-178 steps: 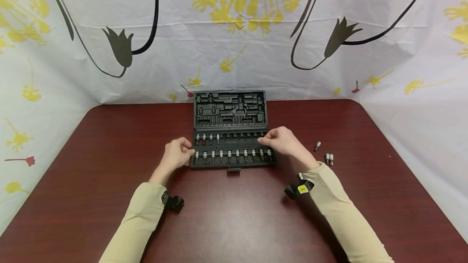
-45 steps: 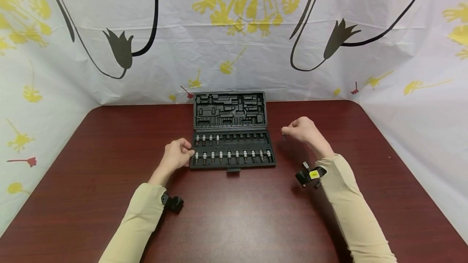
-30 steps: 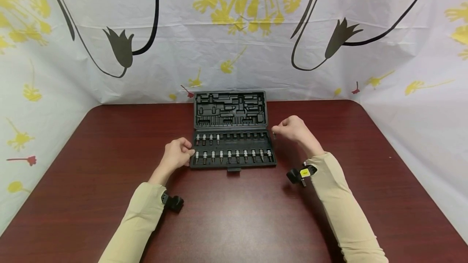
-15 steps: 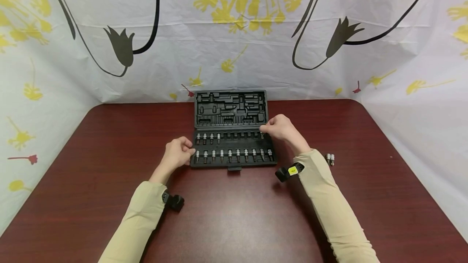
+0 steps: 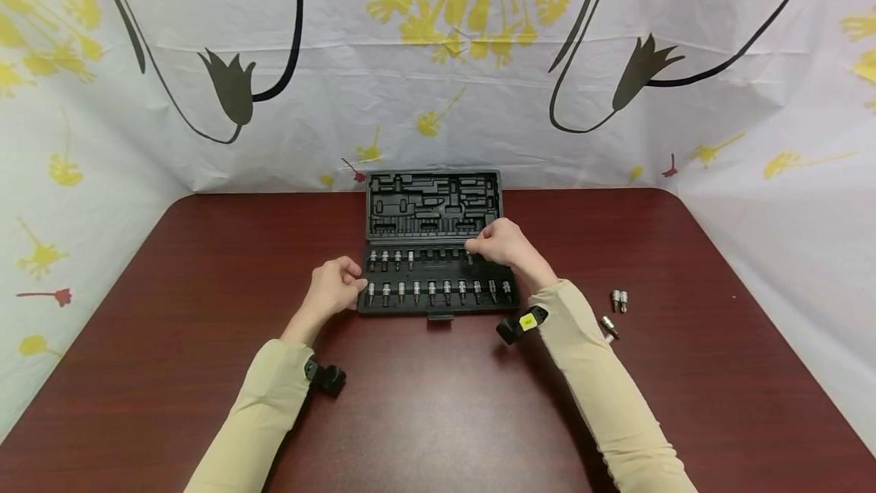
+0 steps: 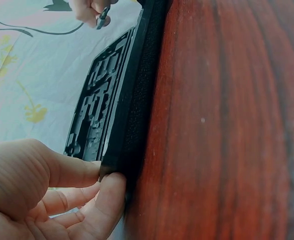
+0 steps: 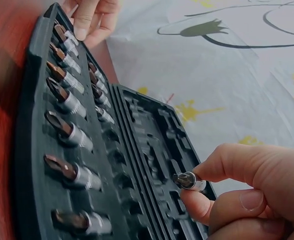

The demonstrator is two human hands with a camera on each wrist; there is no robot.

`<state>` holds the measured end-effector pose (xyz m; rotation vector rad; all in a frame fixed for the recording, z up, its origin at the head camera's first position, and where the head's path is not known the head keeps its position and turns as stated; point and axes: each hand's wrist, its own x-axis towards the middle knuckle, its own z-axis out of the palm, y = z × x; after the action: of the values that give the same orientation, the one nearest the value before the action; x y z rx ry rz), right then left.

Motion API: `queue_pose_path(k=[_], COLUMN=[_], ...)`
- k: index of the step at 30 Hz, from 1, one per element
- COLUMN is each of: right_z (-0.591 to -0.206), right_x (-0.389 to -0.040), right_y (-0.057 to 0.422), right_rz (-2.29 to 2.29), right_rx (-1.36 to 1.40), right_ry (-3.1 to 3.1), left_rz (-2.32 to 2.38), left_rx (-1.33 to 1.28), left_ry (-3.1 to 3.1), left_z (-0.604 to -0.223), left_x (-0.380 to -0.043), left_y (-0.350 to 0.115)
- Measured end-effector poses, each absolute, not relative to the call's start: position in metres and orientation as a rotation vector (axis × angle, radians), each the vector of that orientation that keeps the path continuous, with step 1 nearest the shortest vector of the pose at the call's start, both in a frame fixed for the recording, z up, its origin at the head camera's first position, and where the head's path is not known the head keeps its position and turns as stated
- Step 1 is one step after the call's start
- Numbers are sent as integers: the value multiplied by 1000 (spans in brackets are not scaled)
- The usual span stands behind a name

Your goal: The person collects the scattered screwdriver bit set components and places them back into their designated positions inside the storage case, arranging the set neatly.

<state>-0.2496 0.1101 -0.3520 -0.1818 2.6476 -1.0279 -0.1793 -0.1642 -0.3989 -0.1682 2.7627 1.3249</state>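
Note:
An open black case (image 5: pixel 448 271) lies on the table, its lower tray holding a full front row of bit sockets (image 7: pixel 76 140) and a few more at the left of the back row. My left hand (image 5: pixel 331 286) pinches the case's left edge between thumb and fingers, as the left wrist view also shows. Over the back row's vacant slots, my right hand (image 5: pixel 505 243) pinches one bit socket (image 7: pixel 189 181) between thumb and index finger. Its dark tip points away from the fingers, toward the tray in the right wrist view.
Several loose bit sockets lie on the table to the right: an upright-looking pair (image 5: pixel 619 300) and others (image 5: pixel 609 327) partly behind the right sleeve. The case's raised lid (image 5: pixel 433 204) stands at the back, near a patterned white cloth (image 5: pixel 438 151).
The lone bit socket seen right of the case 5.9 s ago has left its spot. My right hand has carried a bit socket left, from over the table to above the tray. The left hand stays put.

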Motion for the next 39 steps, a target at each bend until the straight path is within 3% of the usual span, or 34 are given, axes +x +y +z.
queue_pose_path(k=[39], right_z=[-375], right_x=[-272], right_y=[40], right_rz=[-926], right_rx=[-196], right_ry=[2585], left_rz=[1333], left_rx=[-190], left_ry=[2769], left_z=[-398], left_x=[-179], left_y=[-163])
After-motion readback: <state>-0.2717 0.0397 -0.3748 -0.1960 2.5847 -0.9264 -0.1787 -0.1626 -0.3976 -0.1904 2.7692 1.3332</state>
